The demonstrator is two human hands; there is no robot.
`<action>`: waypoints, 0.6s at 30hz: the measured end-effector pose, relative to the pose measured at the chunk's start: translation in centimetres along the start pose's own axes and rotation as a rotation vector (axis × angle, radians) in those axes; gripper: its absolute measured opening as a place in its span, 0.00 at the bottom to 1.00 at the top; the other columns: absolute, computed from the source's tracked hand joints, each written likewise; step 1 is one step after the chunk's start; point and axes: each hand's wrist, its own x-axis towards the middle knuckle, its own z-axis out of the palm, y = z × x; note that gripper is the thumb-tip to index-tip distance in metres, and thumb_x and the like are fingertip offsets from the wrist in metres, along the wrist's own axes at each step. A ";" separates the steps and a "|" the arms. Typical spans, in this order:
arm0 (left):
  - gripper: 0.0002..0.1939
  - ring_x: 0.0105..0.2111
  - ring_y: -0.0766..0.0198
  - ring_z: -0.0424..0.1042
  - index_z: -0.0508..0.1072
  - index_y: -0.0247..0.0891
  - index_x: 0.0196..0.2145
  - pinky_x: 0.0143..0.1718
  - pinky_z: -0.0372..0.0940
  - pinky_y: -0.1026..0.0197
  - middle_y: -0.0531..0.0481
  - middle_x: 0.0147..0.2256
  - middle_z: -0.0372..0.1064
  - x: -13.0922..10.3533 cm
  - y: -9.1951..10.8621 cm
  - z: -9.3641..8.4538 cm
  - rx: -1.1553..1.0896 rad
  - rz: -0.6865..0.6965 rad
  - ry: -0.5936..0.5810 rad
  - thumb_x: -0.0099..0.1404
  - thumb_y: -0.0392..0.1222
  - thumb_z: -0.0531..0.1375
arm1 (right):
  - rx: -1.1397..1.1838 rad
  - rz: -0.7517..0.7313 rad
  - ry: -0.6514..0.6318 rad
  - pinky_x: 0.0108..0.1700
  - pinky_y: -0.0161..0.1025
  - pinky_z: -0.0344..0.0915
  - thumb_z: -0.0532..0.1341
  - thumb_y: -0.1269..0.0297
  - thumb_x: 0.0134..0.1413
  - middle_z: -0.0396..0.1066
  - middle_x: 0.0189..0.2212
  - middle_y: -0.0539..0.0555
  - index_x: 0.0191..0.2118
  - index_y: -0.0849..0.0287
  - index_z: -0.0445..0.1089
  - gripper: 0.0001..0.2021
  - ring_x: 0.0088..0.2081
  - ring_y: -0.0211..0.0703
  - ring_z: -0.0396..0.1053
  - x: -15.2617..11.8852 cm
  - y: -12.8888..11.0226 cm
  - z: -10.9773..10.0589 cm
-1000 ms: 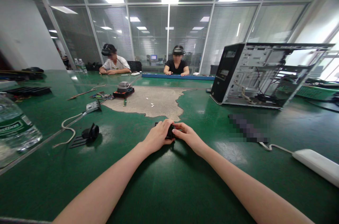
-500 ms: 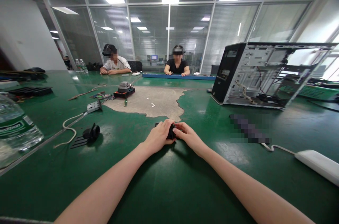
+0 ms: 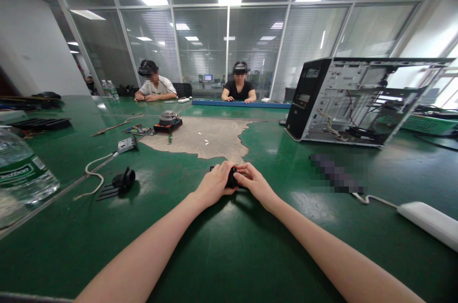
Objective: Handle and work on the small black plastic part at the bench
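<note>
Both my hands meet over a small black part [image 3: 232, 179] at the middle of the green table [image 3: 222, 250]. My left hand [image 3: 216, 181] is wrapped over its top and left side, hiding most of it. From the right, the fingers of my right hand [image 3: 253, 182] are closed against its edge. The part's exact kind cannot be made out. To the left, a black plastic bracket with a ring and long prongs [image 3: 121, 181] lies by itself.
An opened computer case [image 3: 343, 102] stands at the right. A white power strip [image 3: 425, 222] with a cord lies nearer. At left are a water bottle [image 3: 23, 174], a small metal module [image 3: 127, 143] and a heatsink fan [image 3: 168, 120]. Two people sit across the table.
My hands stay on the black part with hardly any shift; the right fingers have moved very slightly. Everything on the table lies as before.
</note>
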 end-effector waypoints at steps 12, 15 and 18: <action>0.29 0.41 0.58 0.62 0.52 0.43 0.47 0.38 0.62 0.55 0.49 0.43 0.58 0.0 0.0 0.1 0.019 -0.011 0.005 0.50 0.39 0.61 | 0.080 -0.045 -0.061 0.39 0.38 0.63 0.63 0.64 0.40 0.66 0.33 0.49 0.32 0.57 0.60 0.12 0.36 0.37 0.67 -0.7 -0.8 0.3; 0.28 0.42 0.58 0.61 0.52 0.43 0.47 0.39 0.62 0.55 0.49 0.43 0.58 0.0 0.0 0.1 0.003 -0.007 0.008 0.50 0.40 0.61 | 0.039 -0.037 -0.018 0.34 0.37 0.63 0.60 0.61 0.43 0.66 0.31 0.49 0.32 0.57 0.61 0.10 0.31 0.36 0.66 -0.6 -0.7 0.4; 0.29 0.42 0.57 0.61 0.51 0.43 0.47 0.39 0.62 0.55 0.48 0.44 0.58 0.1 0.0 0.1 0.003 -0.010 -0.001 0.50 0.40 0.61 | -0.007 -0.041 0.046 0.35 0.38 0.64 0.61 0.61 0.42 0.66 0.30 0.49 0.33 0.57 0.62 0.11 0.31 0.37 0.66 -0.3 -0.6 0.0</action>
